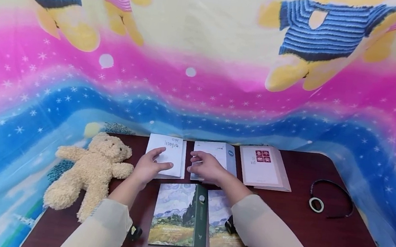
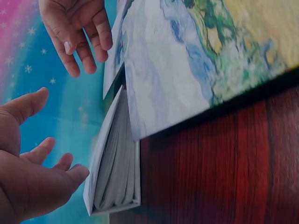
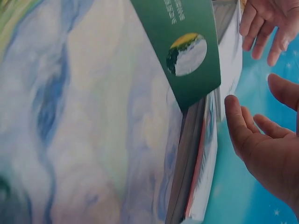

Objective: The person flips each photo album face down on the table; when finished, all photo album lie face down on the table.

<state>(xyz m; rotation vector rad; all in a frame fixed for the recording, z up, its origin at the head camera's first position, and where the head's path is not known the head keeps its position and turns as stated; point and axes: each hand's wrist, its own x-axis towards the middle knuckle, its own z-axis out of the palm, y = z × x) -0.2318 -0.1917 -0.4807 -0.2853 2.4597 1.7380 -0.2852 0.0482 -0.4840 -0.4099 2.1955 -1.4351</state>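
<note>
My left hand (image 1: 148, 167) hovers over a white album (image 1: 176, 158) with dark lettering at the back of the table, fingers and thumb spread. Close to its right, my right hand (image 1: 207, 168) reaches over a second white album (image 1: 224, 158) with a blue mark on its edge; its fingers are loosely bent and grip nothing. Both wrist views show the palms facing each other with a gap between them. Nearer me lie two albums with painted landscape covers, one with a green spine (image 1: 175, 215), the other (image 1: 216, 228) partly hidden under my right forearm.
A third white album (image 1: 260, 174) with red square characters lies at the back right. On the left sits a cream teddy bear (image 1: 92, 172). A dark cord with a pale ring (image 1: 310, 208) rests on the right of the dark red table (image 1: 324, 246). A printed cloth (image 1: 202, 87) hangs behind.
</note>
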